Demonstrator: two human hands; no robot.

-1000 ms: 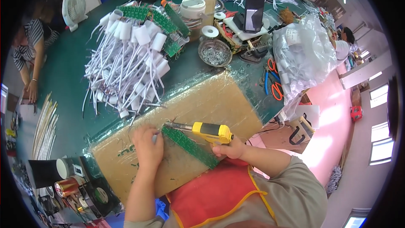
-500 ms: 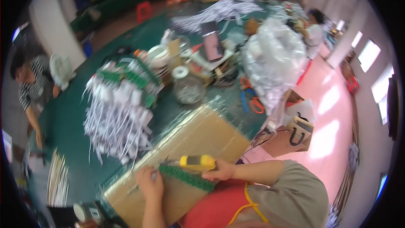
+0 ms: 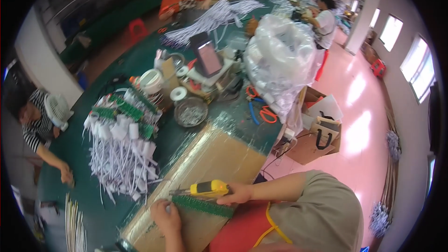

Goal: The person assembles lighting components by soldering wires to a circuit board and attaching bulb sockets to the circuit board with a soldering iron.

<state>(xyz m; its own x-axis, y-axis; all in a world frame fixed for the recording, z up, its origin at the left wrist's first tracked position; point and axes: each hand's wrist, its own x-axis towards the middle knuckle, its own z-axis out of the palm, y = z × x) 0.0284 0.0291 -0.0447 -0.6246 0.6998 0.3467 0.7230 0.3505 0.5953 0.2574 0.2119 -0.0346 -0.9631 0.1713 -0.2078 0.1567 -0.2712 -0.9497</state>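
Lying over brown board (image 3: 228,154): green circuit strip (image 3: 203,206). Left hand (image 3: 166,218) over board's left part, seemingly steadying the strip; cannot tell its grip. Right hand (image 3: 236,194) wrapped round yellow tool (image 3: 210,188) above board, presumably for tip control.

The shirt (image 3: 312,221) is dull grey-brown, with a short, loose sleeve (image 3: 324,189). The apron (image 3: 235,233) is red, with a thin yellow edge (image 3: 273,224).
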